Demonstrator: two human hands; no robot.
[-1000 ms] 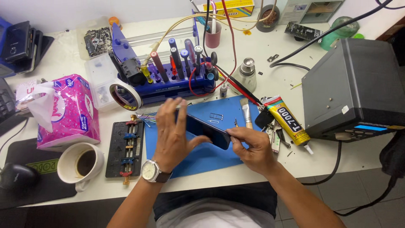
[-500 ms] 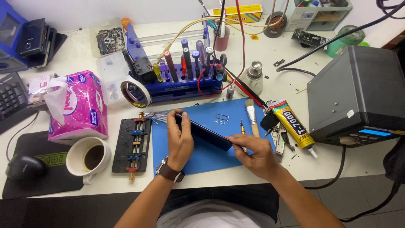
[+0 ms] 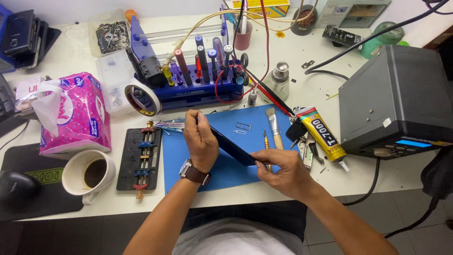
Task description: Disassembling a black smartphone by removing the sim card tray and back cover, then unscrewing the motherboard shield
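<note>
Two hands share one dark phone at the centre of the frame, tilted on edge above the blue work mat: the left hand wraps its upper end with fingers curled around it, and the right hand pinches its lower corner between thumb and fingertips. As for progress, a small card tray and a pin already lie loose on the mat just above the phone, so that part looks done, while the phone appears whole, its body unopened. A brush and a small screwdriver wait right of it, a tube of glue further right, and the clamp jig at the left lies unused.
</note>
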